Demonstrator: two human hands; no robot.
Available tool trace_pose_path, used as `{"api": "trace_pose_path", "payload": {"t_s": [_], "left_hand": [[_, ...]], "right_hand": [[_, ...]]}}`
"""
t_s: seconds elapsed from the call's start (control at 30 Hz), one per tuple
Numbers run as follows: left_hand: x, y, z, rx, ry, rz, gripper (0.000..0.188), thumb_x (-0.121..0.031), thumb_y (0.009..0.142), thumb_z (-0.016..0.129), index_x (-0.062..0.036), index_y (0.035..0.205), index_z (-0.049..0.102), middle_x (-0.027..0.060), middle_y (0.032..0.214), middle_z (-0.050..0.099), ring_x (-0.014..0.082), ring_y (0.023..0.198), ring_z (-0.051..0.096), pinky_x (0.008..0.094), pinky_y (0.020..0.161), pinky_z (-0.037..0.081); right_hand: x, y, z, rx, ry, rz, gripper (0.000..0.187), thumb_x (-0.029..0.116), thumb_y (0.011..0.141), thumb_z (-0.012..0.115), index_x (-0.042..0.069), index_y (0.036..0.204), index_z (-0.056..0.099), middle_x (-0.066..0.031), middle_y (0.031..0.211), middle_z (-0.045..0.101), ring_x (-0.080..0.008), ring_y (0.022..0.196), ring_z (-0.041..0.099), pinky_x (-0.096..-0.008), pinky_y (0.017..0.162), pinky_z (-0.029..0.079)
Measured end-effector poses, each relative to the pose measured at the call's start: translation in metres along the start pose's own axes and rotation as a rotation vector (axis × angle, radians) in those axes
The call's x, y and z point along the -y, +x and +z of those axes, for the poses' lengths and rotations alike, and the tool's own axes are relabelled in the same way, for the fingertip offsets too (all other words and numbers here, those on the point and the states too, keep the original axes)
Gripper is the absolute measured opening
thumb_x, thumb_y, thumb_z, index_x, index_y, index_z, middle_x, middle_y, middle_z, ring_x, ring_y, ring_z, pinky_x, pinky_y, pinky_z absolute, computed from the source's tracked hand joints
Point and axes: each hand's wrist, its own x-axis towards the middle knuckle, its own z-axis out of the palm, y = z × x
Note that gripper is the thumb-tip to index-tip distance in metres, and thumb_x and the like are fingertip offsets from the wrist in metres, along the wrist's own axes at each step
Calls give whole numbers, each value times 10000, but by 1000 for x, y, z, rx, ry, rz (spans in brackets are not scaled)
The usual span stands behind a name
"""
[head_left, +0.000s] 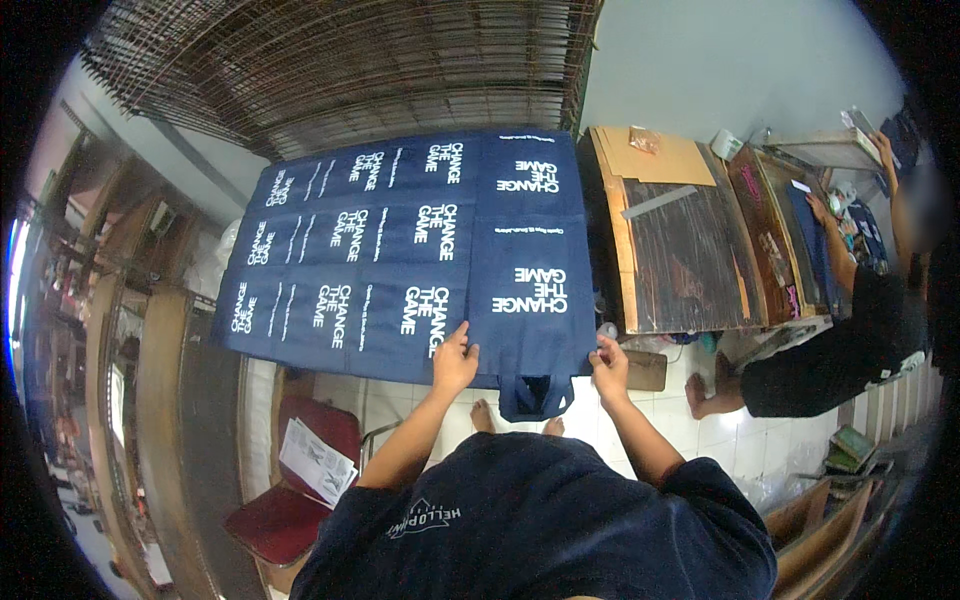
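Observation:
Navy fabric tote bags [350, 290] with white printing lie in rows, overlapping, across the surface in front of me. At the near right end lies one tote bag [530, 345], its handles [535, 398] drooping over the near edge. My left hand [456, 362] rests along this bag's left side, index finger stretched out on the fabric and thumb apart from it. At the bag's near right corner, my right hand [609, 370] pinches the edge between thumb and fingers. The fabric hides part of those fingertips.
A wire rack [350, 70] stands behind the bags. To the right are a dark wooden table [690, 260] with cardboard [655, 155] and another person [830, 340] working at a frame. A red chair [265, 520] holding papers [318, 462] stands at near left.

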Motion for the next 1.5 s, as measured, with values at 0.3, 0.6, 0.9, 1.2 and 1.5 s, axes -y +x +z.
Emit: {"api": "trace_pose_path", "payload": {"t_s": [0.3,0.6,0.9,1.2,1.5], "left_hand": [[5,4,1,35,-19,82,480,-73,727,640,43,1174,509,160,813,613,207,604,593,303,594,487],[8,5,1,45,-51,95,469,-76,734,638,48,1169,513,136,785,597,186,569,564,292,565,471],[5,4,-4,33,-1,143,494,-61,734,637,59,1188,487,115,780,596,167,584,572,283,577,479],[-6,8,-21,-55,-17,172,594,-124,707,689,23,1230,450,131,907,569,201,780,576,300,631,477],[-246,173,-190,-803,199,994,560,-258,717,669,-115,1224,479,113,1124,486,289,1064,451,384,907,380]], "right_hand": [[-1,2,4,-64,-17,-27,328,10,781,557,72,1103,561,-39,768,558,-121,714,513,-258,680,414],[-7,0,4,-75,-22,-58,315,4,794,528,55,1104,553,-54,774,563,-124,729,528,-255,694,419],[-7,0,5,-143,-11,-30,288,29,788,548,47,1075,568,-75,792,581,-120,727,536,-254,673,425],[-20,-1,-1,-290,-11,-131,313,88,794,591,37,1100,550,-103,887,590,-150,816,551,-280,723,451],[-49,16,-102,-554,134,-217,290,107,809,585,20,1083,549,-51,910,561,-120,775,497,-255,713,425]]}}
